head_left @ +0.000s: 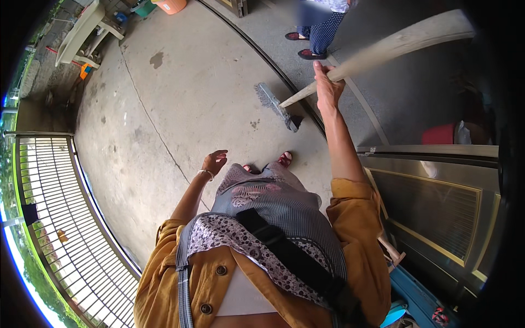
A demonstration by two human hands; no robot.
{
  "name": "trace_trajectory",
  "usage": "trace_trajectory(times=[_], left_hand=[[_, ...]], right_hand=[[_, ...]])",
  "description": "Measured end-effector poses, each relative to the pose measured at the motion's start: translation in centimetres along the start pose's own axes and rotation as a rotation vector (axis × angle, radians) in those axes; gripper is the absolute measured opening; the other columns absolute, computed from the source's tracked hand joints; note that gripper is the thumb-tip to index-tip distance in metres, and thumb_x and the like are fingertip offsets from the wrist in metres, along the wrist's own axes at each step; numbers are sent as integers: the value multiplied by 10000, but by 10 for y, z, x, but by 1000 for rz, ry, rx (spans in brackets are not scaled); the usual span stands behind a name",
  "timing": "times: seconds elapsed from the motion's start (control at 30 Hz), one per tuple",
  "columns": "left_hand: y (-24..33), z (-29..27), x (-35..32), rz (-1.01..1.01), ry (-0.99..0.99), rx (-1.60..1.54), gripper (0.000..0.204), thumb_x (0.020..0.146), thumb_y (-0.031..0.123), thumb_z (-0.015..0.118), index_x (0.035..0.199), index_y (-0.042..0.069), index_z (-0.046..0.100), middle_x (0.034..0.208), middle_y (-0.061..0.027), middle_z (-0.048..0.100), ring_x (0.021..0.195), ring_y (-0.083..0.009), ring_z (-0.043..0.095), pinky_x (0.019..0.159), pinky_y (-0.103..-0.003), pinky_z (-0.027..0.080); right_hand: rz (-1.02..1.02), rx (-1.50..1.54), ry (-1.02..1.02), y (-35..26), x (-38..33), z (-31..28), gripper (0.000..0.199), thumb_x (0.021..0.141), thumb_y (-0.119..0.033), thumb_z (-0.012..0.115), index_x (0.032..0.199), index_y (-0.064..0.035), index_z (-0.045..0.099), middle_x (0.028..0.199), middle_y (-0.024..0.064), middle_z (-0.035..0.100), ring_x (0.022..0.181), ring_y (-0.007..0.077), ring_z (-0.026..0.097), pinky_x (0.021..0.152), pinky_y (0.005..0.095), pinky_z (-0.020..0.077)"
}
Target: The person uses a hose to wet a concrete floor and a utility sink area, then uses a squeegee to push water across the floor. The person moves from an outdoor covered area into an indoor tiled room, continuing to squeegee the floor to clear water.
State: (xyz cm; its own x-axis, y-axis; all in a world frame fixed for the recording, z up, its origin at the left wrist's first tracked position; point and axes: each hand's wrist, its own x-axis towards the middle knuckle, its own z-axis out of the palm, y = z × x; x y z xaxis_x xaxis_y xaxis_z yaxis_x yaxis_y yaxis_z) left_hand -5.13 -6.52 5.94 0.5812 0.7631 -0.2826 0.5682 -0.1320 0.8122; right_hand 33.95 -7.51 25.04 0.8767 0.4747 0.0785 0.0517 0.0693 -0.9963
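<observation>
My right hand (329, 90) is wrapped around the pale wooden handle of a broom (361, 61), held out ahead and to the right. The handle slants down to a wide grey head (276, 106) with bristles, which rests on the concrete floor beside a dark floor track. At my left side, my left hand (215, 163) hangs with its fingers loosely bent and apart, and nothing shows in it. A pale bracelet is on that wrist.
Another person (322, 30) stands ahead, beyond the floor track (262, 52). A barred gate (71, 213) runs along the left. On my right is a metal door with gold trim (426, 208). A pale bench-like piece (82, 33) and an orange tub (171, 5) stand at the far left.
</observation>
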Motion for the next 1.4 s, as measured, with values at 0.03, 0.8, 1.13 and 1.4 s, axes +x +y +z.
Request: trace_trajectory(times=[0.03, 0.8, 1.13, 1.4], left_hand=[[-1, -5, -9, -8, 11, -22, 285, 737, 122, 572, 1019, 84, 566, 907, -122, 615, 867, -211, 594, 750, -299, 481], [109, -179, -55, -542, -56, 851, 642, 631, 268, 694, 1175, 90, 401, 1022, -147, 537, 959, -305, 524, 781, -430, 410], [101, -347, -46, -644, 32, 858, 250, 623, 290, 685, 740, 96, 577, 660, -86, 601, 672, -271, 586, 617, -381, 429], [18, -365, -56, -780, 124, 706, 314, 626, 339, 677, 756, 98, 524, 658, -78, 590, 656, -283, 576, 582, -404, 421]], right_hand=[[-21, -18, -44, 13, -6, 19, 225, 699, -195, 685, 666, -32, 533, 636, 11, 527, 591, 108, 471, 591, 256, 395], [-365, -573, -1610, 204, -247, 231, 148, 649, -172, 582, 720, -55, 525, 697, 142, 581, 709, 320, 568, 644, 395, 444], [-445, -440, -1809, 130, -242, 370, 234, 615, -297, 605, 715, -99, 532, 678, 98, 583, 710, 263, 581, 643, 371, 435], [-416, -664, -2088, 181, -234, 459, 177, 609, -230, 510, 665, -82, 591, 708, 159, 590, 713, 329, 583, 626, 419, 457]])
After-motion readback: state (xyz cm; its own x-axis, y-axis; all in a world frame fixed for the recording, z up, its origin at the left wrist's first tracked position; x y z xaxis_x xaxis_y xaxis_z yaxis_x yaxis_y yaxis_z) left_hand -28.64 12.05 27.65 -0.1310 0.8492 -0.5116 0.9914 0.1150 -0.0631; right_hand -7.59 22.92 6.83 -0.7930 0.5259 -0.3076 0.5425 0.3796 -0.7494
